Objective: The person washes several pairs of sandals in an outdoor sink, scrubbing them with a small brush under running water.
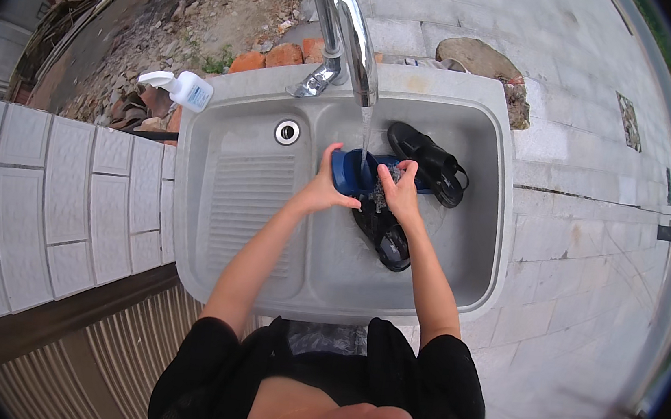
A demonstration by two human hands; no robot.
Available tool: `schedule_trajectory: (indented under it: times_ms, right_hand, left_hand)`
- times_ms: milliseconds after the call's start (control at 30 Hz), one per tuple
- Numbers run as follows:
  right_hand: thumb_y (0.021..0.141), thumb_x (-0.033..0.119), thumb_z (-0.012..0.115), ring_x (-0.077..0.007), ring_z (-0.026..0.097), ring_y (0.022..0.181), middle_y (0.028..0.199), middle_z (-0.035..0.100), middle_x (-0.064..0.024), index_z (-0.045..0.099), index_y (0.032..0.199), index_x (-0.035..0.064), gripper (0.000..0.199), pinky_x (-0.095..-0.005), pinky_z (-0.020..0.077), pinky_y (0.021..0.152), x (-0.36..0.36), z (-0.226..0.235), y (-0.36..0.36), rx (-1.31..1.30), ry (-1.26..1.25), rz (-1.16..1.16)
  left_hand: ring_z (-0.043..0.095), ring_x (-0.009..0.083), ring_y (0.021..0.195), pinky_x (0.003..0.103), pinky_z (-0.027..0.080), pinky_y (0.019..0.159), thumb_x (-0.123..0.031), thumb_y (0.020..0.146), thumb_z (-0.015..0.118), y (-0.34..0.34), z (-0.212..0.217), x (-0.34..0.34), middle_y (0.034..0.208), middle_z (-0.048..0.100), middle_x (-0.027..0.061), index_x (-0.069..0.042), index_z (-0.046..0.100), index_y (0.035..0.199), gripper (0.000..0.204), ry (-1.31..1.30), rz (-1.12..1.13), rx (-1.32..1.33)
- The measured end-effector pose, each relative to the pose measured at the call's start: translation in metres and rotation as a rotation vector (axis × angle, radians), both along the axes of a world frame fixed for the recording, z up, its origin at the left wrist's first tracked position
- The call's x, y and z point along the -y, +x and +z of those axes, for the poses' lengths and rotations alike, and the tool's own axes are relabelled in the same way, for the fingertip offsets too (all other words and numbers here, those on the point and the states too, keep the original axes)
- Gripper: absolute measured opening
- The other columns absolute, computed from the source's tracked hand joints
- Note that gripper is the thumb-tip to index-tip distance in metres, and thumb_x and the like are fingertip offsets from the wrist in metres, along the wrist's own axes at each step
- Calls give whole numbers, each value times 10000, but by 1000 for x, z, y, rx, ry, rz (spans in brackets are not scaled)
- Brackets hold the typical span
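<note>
My left hand (325, 188) grips a blue sandal (349, 170) by its side, holding it under the running water from the chrome tap (347, 22). My right hand (396, 190) presses a small scrubbing pad (380, 196) against the blue sandal. Both hands are above the basin of the grey stone sink (248, 102). A black sandal (386, 235) lies on the basin floor right under my hands. Another black sandal (430, 162) lies at the back of the basin, beyond my right hand.
A ribbed washboard (250, 201) slopes along the sink's left side, with an overflow hole (287, 132) above it. A white pump bottle (183, 89) lies at the sink's back left corner. White tiled ledge (51, 188) on the left; bricks (274, 56) and rubble behind.
</note>
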State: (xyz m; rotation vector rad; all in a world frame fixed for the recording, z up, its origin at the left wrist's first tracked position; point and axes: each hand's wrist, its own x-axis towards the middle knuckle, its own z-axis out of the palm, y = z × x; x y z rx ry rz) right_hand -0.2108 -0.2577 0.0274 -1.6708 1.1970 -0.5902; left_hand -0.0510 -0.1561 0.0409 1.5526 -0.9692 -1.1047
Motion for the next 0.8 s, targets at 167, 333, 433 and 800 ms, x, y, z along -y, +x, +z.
schedule_trajectory:
  times_ms: [167,333,433,800]
  right_hand:
    - [765,232,691,-370,507,992,1059,471,-233,399,1108,20,498,-393,418,840,7,67,40,190,-213,262]
    - [798,209,619,-326,536,817,865,538,-103,520,925,75,209,-438,436,679,6,71,88,-40,-623,114]
    - [818,200,582,-322,543,793,813,525,-108,507,851,71,154,-448,445,639,3,64,77,-115,-590,144]
    - [879,276,514,-366,544,714,822,490,-143,490,813,32,254,-445,445,596,17,75,48,-67,-429,17]
  left_hand:
    - [362,337,1206,402,343,983,-143,482,845,-12,11,20,1339,284,183,-73,186,1329,1075,-146,54,342]
    - [265,306,1296,404,252,1042,-250,668,747,-19,-7,46,1379,285,209,-18,358,1246,734,-151,-166,416]
    - [383,340,1144,417,289,986,-205,698,688,-13,-20,51,1204,406,195,-5,361,1210,639,-81,-94,666]
    - [396,382,1094,427,355,930,-193,488,833,-24,3,50,1194,374,218,-10,280,1203,922,-65,129,585]
